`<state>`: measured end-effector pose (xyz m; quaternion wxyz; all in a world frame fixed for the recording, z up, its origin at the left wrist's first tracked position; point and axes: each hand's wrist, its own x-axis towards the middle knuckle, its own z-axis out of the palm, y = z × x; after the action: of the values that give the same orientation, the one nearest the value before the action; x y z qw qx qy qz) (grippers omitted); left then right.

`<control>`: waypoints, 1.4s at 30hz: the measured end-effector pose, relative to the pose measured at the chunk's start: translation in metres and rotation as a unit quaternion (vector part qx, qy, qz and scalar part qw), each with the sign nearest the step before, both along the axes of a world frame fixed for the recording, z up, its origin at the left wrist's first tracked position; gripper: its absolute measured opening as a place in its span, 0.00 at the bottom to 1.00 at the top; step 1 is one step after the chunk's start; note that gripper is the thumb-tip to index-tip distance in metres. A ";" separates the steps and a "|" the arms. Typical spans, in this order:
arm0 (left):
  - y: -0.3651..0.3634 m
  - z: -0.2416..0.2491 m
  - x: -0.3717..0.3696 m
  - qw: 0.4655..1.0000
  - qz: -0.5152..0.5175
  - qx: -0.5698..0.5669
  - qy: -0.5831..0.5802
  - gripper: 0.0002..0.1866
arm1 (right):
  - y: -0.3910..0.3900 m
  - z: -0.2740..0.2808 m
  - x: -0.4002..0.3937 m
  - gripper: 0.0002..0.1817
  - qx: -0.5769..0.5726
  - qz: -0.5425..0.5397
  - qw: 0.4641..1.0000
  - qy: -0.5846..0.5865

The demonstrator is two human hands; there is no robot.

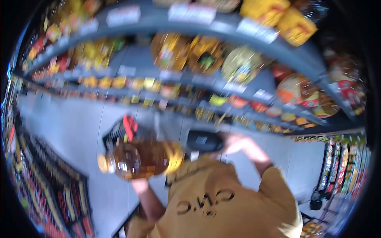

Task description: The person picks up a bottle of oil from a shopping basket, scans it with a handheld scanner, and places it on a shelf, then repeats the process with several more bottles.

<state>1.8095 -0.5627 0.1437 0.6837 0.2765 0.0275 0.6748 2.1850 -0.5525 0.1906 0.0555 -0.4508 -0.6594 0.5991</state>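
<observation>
Amber liquid fills the big clear plastic bottle with a yellow cap [139, 158] that my left hand [139, 185] grips from below, its long axis lying nearly level with the cap end pointing left, out in front of my mustard-yellow shirt [222, 202]. My right hand [238, 143] is closed around a black handheld device [204, 141] just right of the bottle's base, so it is the nearer hand to that end, with the blurred grey store shelves of yellow packets [222, 59] above.

Mustard-yellow short-sleeved shirt [222, 194]; dark lettering printed across its front.
</observation>
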 end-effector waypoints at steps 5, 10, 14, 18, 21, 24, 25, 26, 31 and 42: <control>0.001 0.007 0.020 0.994 -0.005 -0.049 0.093 0.12 | -0.036 -0.019 -0.025 0.27 0.067 -0.148 0.973 0.164; 0.001 0.022 0.069 0.951 -0.016 -0.176 0.255 0.12 | -0.066 -0.041 -0.056 0.30 0.130 -0.350 0.905 0.204; 0.009 0.012 0.100 0.913 -0.107 -0.195 0.341 0.06 | -0.079 -0.028 -0.069 0.24 0.217 -0.470 0.833 0.196; 0.009 0.012 0.137 0.914 -0.189 -0.175 0.313 0.06 | -0.099 -0.022 -0.061 0.18 0.221 -0.565 0.785 0.131; 0.007 0.025 0.171 0.911 -0.213 -0.143 0.324 0.05 | -0.109 -0.012 -0.046 0.15 0.248 -0.618 0.738 0.108; 0.001 0.050 0.211 0.914 -0.240 -0.130 0.301 0.06 | -0.113 0.013 -0.018 0.16 0.271 -0.645 0.707 0.105; 0.000 0.059 0.225 0.916 -0.241 -0.119 0.299 0.06 | -0.114 0.010 -0.006 0.18 0.273 -0.654 0.699 0.089; -0.002 0.069 0.241 0.917 -0.241 -0.108 0.297 0.06 | -0.116 0.014 0.008 0.20 0.266 -0.660 0.693 0.113; -0.015 0.117 0.323 0.905 -0.206 -0.093 0.359 0.07 | -0.110 0.044 0.092 0.21 0.372 -0.638 0.643 0.204; 0.010 0.272 0.470 0.917 -0.232 0.053 0.319 0.11 | -0.086 0.184 0.251 0.14 0.394 -0.554 0.671 0.297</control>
<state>2.2795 -0.5524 0.4152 0.7604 0.5116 0.1437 0.3734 2.4356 -0.6388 0.3744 0.7424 -0.4678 -0.4120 0.2456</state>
